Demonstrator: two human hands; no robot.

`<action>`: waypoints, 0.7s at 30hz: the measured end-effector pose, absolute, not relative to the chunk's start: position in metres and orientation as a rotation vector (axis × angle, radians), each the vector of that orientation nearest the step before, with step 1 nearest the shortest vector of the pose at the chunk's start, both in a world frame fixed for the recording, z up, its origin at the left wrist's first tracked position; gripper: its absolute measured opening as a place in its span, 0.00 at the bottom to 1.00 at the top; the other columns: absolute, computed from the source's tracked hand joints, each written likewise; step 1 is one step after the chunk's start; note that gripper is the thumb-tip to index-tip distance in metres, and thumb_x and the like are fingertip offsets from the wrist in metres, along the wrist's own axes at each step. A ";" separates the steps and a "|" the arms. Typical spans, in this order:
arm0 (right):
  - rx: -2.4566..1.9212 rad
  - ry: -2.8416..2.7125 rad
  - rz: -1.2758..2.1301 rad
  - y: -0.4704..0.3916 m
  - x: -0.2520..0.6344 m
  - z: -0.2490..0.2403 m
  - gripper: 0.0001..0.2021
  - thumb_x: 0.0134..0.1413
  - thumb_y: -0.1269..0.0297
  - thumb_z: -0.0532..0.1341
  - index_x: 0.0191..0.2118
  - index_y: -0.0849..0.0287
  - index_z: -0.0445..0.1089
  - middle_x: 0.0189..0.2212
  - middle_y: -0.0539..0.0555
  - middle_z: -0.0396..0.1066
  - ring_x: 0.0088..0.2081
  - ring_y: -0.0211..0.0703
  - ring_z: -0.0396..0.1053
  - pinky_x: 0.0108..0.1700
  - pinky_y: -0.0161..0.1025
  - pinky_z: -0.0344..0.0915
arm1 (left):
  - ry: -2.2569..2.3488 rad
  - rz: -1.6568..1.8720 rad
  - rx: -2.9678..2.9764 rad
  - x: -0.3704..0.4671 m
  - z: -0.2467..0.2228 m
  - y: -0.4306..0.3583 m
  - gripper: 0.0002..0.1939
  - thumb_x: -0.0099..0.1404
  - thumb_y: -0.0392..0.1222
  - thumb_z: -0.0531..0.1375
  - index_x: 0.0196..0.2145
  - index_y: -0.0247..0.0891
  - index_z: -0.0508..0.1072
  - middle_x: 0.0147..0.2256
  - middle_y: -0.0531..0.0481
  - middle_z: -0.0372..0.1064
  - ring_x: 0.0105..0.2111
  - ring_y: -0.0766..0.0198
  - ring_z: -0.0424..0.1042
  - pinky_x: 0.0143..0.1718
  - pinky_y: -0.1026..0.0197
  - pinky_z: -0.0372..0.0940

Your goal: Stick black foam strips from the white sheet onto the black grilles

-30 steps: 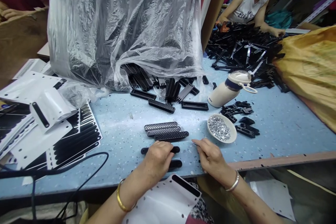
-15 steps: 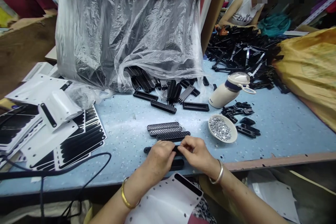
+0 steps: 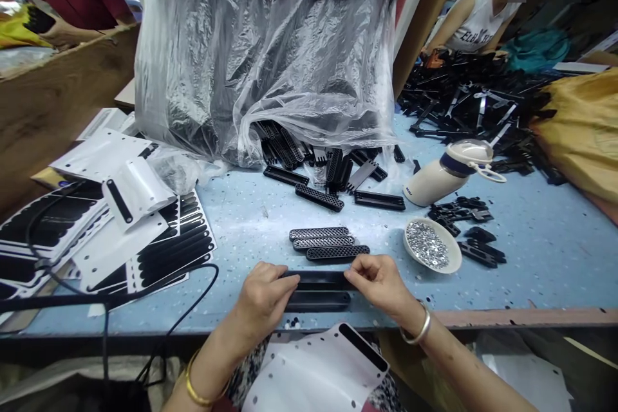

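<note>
Thumb and fingers of the left hand [image 3: 264, 296] pinch the left end of a black bar [image 3: 322, 279]; those of the right hand [image 3: 380, 280] pinch its right end. The bar is close to the near edge of the blue surface [image 3: 241, 225]. A second bar [image 3: 321, 302] lies beside it, nearer that edge. Three patterned bars [image 3: 322, 242] lie just beyond, with a bowl [image 3: 454, 262] of metal bits [image 3: 427, 244] to their right.

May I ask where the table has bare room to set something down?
The widest patch of table lies between the yellow sack and the black parts beside the bowl. A smaller one lies between the sheets and patterned strips. Crowded: below the plastic bag, and between left hand and right hand, where bars lie.
</note>
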State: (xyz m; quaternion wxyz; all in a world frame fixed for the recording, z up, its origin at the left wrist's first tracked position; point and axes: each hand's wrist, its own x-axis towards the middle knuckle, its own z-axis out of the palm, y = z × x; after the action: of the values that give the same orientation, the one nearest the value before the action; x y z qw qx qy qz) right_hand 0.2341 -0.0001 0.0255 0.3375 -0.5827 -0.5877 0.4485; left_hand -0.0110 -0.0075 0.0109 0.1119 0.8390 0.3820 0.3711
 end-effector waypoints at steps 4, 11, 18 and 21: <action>-1.443 -1.551 1.109 0.000 0.219 0.046 0.12 0.46 0.64 0.59 0.16 0.59 0.62 0.12 0.46 0.59 0.16 0.32 0.55 0.18 0.31 0.54 | 1.102 1.133 2.443 -0.008 0.008 -0.006 0.11 0.64 0.29 0.54 0.36 0.37 0.75 0.30 0.47 0.72 0.29 0.63 0.69 0.29 0.59 0.66; -1.377 -1.625 0.961 -0.003 0.209 0.063 0.13 0.49 0.67 0.59 0.16 0.58 0.62 0.14 0.47 0.60 0.18 0.33 0.57 0.19 0.31 0.55 | 1.050 1.148 2.509 -0.005 0.010 -0.009 0.11 0.64 0.25 0.53 0.36 0.34 0.73 0.30 0.45 0.70 0.28 0.63 0.67 0.29 0.58 0.63; -1.297 -1.723 0.871 -0.021 0.194 0.073 0.13 0.51 0.70 0.58 0.17 0.59 0.62 0.16 0.47 0.60 0.19 0.33 0.57 0.22 0.33 0.55 | 1.041 0.995 2.581 -0.001 0.008 -0.004 0.13 0.65 0.27 0.50 0.35 0.34 0.73 0.27 0.46 0.67 0.28 0.62 0.64 0.29 0.57 0.62; -1.330 -1.664 0.874 -0.015 0.200 0.071 0.13 0.50 0.68 0.58 0.17 0.59 0.63 0.16 0.48 0.61 0.19 0.33 0.58 0.22 0.33 0.55 | 1.024 0.983 2.579 -0.002 0.006 -0.003 0.12 0.65 0.27 0.50 0.35 0.34 0.73 0.28 0.46 0.67 0.28 0.62 0.65 0.29 0.57 0.62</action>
State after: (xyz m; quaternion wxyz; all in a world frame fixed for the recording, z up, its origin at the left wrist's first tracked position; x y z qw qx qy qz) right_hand 0.2005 -0.0152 0.0712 0.4072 -0.5276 -0.6600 0.3468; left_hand -0.0022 -0.0030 0.0065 0.0986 0.8718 0.3461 0.3323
